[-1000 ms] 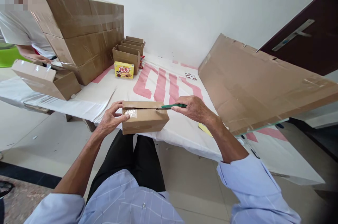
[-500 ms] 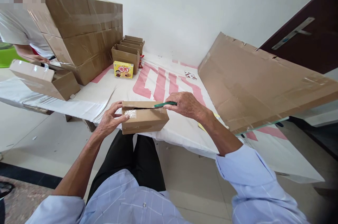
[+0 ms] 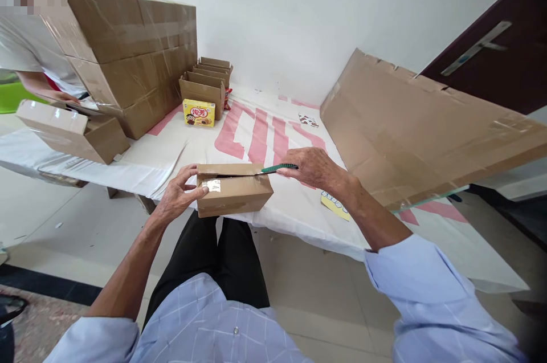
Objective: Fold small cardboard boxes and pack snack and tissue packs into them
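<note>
cartons first: what is found at the left?

an open carton [image 3: 102, 138] is set toward the left of the bench [image 3: 151, 163], with a taped stack of boxes [image 3: 141, 55] placed just beside it.

and the left hand [image 3: 182, 192]?

it is half curled on the left end of the small carton [image 3: 239, 198], which is rested at the bench's near edge. the thumb is laid on top, over a patch of clear tape [image 3: 211, 185]; the fingers are tucked behind. that grip seems well chosen, being well apart from the tip of the green tool [image 3: 280, 168].

how should the tool be used?

its tip is set at the right part of the top gap. pressure is best kept light and shallow, as the contents cannot be seen, and strokes should be aimed away from the left hand. firmer support might be gained with the carton slid farther from the edge.

is the tool well gripped?

it seems so: the handle is pinched in the nearly closed right hand [image 3: 314, 168], palm downward. farther right, a yellow card [image 3: 335, 206] and a leaning cardboard panel [image 3: 427, 129] are left untouched.
</note>
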Motion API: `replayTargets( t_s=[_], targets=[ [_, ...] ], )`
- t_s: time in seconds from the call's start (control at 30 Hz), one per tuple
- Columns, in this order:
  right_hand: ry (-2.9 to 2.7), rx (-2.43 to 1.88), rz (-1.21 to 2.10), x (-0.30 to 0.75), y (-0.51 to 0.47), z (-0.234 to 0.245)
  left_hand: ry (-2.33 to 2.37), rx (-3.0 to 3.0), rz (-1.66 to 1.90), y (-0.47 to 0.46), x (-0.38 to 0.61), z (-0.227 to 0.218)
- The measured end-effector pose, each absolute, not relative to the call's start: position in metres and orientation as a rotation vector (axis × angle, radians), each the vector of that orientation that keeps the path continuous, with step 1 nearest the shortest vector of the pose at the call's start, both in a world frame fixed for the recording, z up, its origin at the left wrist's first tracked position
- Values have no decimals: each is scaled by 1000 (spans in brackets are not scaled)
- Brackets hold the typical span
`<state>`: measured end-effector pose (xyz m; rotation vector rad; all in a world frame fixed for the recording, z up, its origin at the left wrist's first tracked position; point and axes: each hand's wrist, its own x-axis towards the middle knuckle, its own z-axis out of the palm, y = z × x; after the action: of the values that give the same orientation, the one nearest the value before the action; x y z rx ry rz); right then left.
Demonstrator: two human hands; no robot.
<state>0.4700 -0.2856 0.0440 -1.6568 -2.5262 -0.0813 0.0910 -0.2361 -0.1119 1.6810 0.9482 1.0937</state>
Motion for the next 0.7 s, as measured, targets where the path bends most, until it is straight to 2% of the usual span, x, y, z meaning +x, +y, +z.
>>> replayTargets(
  t_s=[0.2, 0.47, 0.57, 0.7],
  targets=[
    [-2243, -1665, -12, 513, -308, 28, 947, 1689, 1104, -236, 91, -113],
    [-1687, -1638, 270, 504, -317, -44, 936, 1666, 1088, -238, 90, -114],
    [-1719, -1555, 323, 494, -320, -37, 923, 1677, 1071, -236, 90, -116],
    [-2022, -1475, 266, 481, -319, 1, 904, 1656, 1070, -234, 91, -115]
  ],
)
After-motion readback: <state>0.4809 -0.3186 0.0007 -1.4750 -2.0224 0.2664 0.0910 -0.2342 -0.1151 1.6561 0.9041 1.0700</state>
